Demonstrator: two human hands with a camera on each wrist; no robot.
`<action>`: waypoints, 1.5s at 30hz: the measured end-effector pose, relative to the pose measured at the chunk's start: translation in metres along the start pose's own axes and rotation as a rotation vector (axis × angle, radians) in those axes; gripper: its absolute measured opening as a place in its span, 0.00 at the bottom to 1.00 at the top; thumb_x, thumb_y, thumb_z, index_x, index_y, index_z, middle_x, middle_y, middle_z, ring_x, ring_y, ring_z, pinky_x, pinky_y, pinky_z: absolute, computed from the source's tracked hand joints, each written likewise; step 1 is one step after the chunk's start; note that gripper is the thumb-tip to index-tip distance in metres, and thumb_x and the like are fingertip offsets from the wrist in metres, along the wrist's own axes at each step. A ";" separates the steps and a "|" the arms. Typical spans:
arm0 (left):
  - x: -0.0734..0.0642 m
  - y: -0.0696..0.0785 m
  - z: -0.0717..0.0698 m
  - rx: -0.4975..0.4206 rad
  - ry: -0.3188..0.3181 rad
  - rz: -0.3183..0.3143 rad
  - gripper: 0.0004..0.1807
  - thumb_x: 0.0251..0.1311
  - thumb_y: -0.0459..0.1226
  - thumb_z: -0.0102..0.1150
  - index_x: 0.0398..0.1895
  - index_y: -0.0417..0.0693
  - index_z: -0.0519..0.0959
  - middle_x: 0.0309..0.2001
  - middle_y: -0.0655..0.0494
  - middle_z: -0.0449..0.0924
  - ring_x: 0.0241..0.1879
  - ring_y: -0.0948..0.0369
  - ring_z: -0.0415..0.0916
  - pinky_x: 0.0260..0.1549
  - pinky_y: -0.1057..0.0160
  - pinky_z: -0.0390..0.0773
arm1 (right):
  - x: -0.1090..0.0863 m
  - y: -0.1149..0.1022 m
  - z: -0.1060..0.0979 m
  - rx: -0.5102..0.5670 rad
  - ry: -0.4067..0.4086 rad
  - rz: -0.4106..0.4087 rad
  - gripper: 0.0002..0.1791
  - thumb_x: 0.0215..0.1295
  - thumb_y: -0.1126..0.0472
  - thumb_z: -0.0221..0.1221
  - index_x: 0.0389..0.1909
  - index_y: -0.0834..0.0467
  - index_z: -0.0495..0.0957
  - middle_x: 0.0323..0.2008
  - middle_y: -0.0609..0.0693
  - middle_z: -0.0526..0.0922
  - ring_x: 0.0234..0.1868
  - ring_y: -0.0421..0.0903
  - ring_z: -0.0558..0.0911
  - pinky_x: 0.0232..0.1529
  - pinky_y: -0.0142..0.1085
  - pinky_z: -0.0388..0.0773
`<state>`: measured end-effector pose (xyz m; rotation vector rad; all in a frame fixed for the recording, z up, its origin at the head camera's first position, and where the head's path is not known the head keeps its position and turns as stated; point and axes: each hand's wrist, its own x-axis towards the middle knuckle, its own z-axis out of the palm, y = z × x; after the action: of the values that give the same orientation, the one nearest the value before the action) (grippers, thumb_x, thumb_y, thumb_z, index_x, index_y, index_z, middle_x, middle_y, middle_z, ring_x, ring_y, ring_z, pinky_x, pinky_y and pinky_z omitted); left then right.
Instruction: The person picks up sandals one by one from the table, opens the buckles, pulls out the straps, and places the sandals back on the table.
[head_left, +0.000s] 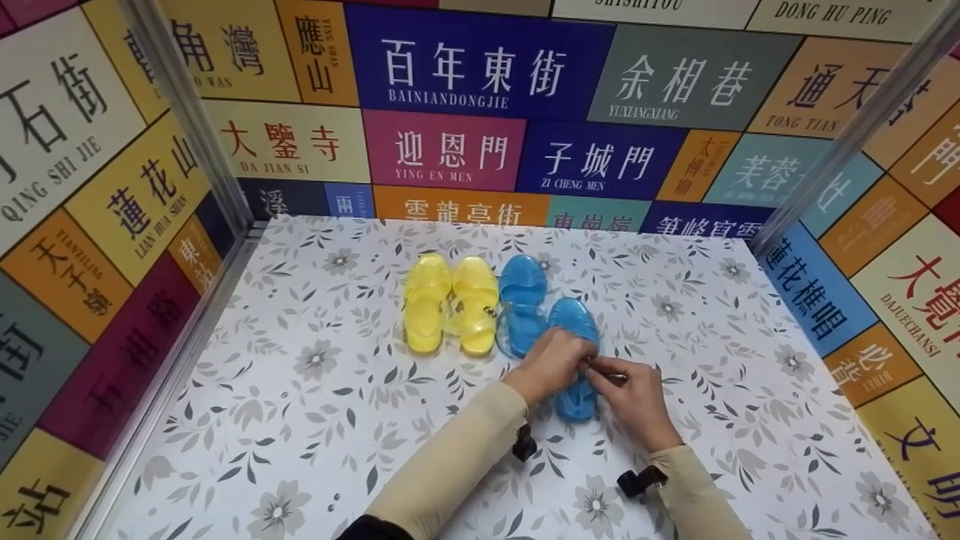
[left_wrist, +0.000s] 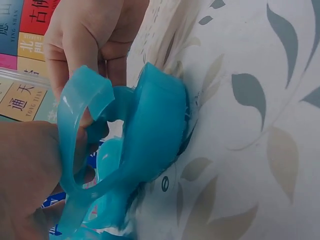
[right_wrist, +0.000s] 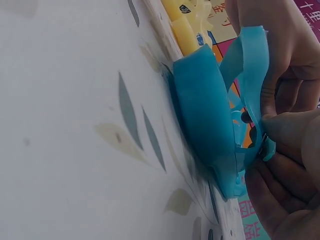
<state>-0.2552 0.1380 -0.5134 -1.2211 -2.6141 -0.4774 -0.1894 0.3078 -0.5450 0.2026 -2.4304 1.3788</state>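
A blue jelly sandal lies on the tabletop, its toe pointing away from me and its heel towards me. Both hands meet over its middle. In the head view my left hand reaches across from the left, while my right hand comes in from the right. Between them they pinch the sandal's ankle strap, which stands up above the sole. A small buckle-like bit shows at the fingertips in the right wrist view, partly hidden by them. The other blue sandal lies close on the left.
Left of the blue pair lie a yellow sandal and its mate, side by side. The white tabletop has a leaf and flower pattern. Panels of coloured street-name signs stand behind and along both sides, with metal corner posts.
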 end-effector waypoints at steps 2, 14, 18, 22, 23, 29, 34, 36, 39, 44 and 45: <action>0.000 0.001 0.001 0.006 0.029 0.000 0.10 0.55 0.31 0.70 0.37 0.56 0.89 0.32 0.63 0.88 0.32 0.60 0.84 0.37 0.62 0.82 | 0.000 0.000 -0.001 -0.001 -0.003 0.005 0.07 0.62 0.66 0.74 0.41 0.56 0.92 0.38 0.51 0.92 0.40 0.46 0.91 0.41 0.23 0.83; 0.001 0.000 0.000 -0.013 0.059 -0.026 0.15 0.55 0.28 0.68 0.39 0.58 0.91 0.33 0.63 0.89 0.33 0.61 0.83 0.39 0.65 0.81 | 0.002 0.000 -0.004 0.009 -0.013 -0.011 0.08 0.63 0.67 0.73 0.42 0.54 0.92 0.40 0.50 0.92 0.41 0.42 0.91 0.43 0.26 0.85; 0.002 0.000 -0.002 -0.010 0.052 -0.043 0.16 0.56 0.28 0.67 0.41 0.58 0.91 0.36 0.63 0.90 0.35 0.61 0.83 0.40 0.64 0.81 | 0.003 0.000 -0.002 -0.005 0.008 -0.008 0.09 0.62 0.69 0.73 0.42 0.57 0.92 0.40 0.52 0.92 0.41 0.45 0.91 0.42 0.24 0.84; 0.002 -0.001 -0.001 0.012 0.057 -0.050 0.15 0.57 0.29 0.66 0.41 0.58 0.91 0.35 0.63 0.89 0.35 0.60 0.84 0.41 0.63 0.82 | 0.004 -0.003 -0.001 -0.026 0.026 0.009 0.08 0.62 0.70 0.73 0.42 0.60 0.91 0.40 0.55 0.92 0.41 0.50 0.91 0.41 0.24 0.83; 0.002 -0.001 0.000 0.028 0.065 -0.045 0.15 0.57 0.29 0.67 0.40 0.58 0.91 0.34 0.63 0.89 0.35 0.60 0.84 0.40 0.62 0.82 | 0.003 -0.009 -0.002 -0.031 0.024 0.015 0.08 0.62 0.70 0.72 0.42 0.62 0.91 0.40 0.56 0.92 0.41 0.50 0.91 0.41 0.24 0.83; 0.002 -0.001 0.000 0.098 0.059 -0.014 0.14 0.56 0.30 0.70 0.41 0.59 0.91 0.37 0.62 0.90 0.38 0.59 0.85 0.45 0.60 0.83 | 0.000 -0.037 -0.005 -0.029 0.010 0.037 0.07 0.64 0.73 0.70 0.43 0.67 0.89 0.39 0.59 0.91 0.40 0.48 0.90 0.41 0.23 0.83; 0.005 0.002 -0.003 0.041 -0.058 -0.010 0.17 0.63 0.30 0.66 0.51 0.58 0.89 0.49 0.62 0.90 0.52 0.61 0.85 0.68 0.53 0.74 | -0.002 -0.037 -0.005 -0.001 0.014 0.024 0.07 0.63 0.74 0.69 0.41 0.69 0.89 0.39 0.61 0.91 0.40 0.48 0.90 0.42 0.24 0.84; 0.005 0.003 -0.002 0.014 -0.075 -0.003 0.17 0.64 0.30 0.66 0.52 0.58 0.89 0.49 0.62 0.90 0.53 0.62 0.85 0.70 0.52 0.72 | -0.003 -0.037 -0.004 0.014 0.014 0.021 0.07 0.62 0.75 0.70 0.41 0.69 0.89 0.39 0.62 0.91 0.41 0.49 0.90 0.42 0.25 0.84; 0.004 0.004 -0.002 0.010 -0.083 0.005 0.15 0.65 0.31 0.66 0.51 0.57 0.89 0.47 0.62 0.90 0.48 0.63 0.86 0.63 0.58 0.77 | -0.004 -0.037 -0.003 0.031 0.009 0.027 0.07 0.62 0.75 0.70 0.42 0.69 0.89 0.40 0.62 0.91 0.41 0.50 0.91 0.43 0.26 0.85; 0.002 0.005 -0.001 0.010 -0.090 -0.016 0.14 0.63 0.32 0.69 0.49 0.57 0.89 0.42 0.63 0.90 0.42 0.62 0.86 0.49 0.66 0.81 | -0.006 -0.035 -0.002 0.043 0.012 0.046 0.08 0.62 0.75 0.70 0.42 0.69 0.89 0.40 0.62 0.91 0.42 0.53 0.91 0.43 0.27 0.85; 0.002 0.005 -0.001 0.008 -0.089 -0.020 0.14 0.62 0.32 0.69 0.48 0.57 0.89 0.41 0.63 0.90 0.41 0.62 0.85 0.48 0.66 0.81 | -0.006 -0.035 -0.002 0.043 0.014 0.046 0.08 0.62 0.75 0.70 0.42 0.68 0.89 0.40 0.62 0.91 0.42 0.53 0.91 0.43 0.27 0.85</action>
<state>-0.2525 0.1419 -0.5105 -1.2420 -2.7025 -0.4254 -0.1731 0.2916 -0.5183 0.1474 -2.4099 1.4481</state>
